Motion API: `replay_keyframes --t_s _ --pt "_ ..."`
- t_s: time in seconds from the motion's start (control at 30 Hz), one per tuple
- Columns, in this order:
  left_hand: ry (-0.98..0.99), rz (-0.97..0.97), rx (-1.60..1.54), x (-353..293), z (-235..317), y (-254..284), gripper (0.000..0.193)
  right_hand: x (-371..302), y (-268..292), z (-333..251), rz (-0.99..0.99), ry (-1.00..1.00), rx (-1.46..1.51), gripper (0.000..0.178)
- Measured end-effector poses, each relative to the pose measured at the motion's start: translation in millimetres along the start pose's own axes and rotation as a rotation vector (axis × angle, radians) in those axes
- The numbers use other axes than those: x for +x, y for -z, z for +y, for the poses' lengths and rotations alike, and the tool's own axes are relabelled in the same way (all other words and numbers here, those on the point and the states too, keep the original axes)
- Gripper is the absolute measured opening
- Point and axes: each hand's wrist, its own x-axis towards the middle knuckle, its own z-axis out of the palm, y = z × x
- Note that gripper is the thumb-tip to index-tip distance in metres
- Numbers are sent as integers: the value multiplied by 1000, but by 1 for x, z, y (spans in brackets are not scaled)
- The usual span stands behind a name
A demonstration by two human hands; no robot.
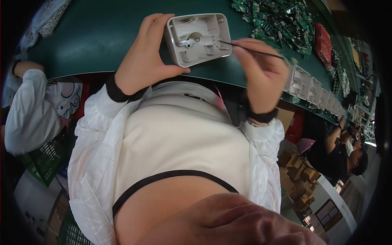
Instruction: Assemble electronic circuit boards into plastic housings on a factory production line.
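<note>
A white open plastic housing [184, 27], roughly rectangular with rounded corners, is tilted so its inside faces me. Ribs, screw posts and a small metal piece [188, 42] show within it. My left hand [141, 61] grips it by the left side, fingers behind the upper corner and thumb along the lower edge. In my right hand [265, 75] a thin dark rod-like tool [261, 52] is pinched between thumb and fingers. Its tip reaches over the housing's right half, near the small posts; whether it touches them I cannot tell.
Green circuit boards [281, 24] lie heaped on the green table [94, 36], beside a red bag [322, 43]. A row of similar white housings [301, 81] lines the near edge at right. One person's sleeve [30, 114] is at left; other people [335, 151] sit at right.
</note>
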Motion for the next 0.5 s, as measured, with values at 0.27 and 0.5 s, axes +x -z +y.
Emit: replay_keyframes --t_s 0.27,0.5 --pt "4 9 -103 -1 8 -4 107 -4 -29 31 -120 0 -148 16" --pt "-2 14 -113 2 13 -5 107 -1 -36 44 -109 39 -223 17"
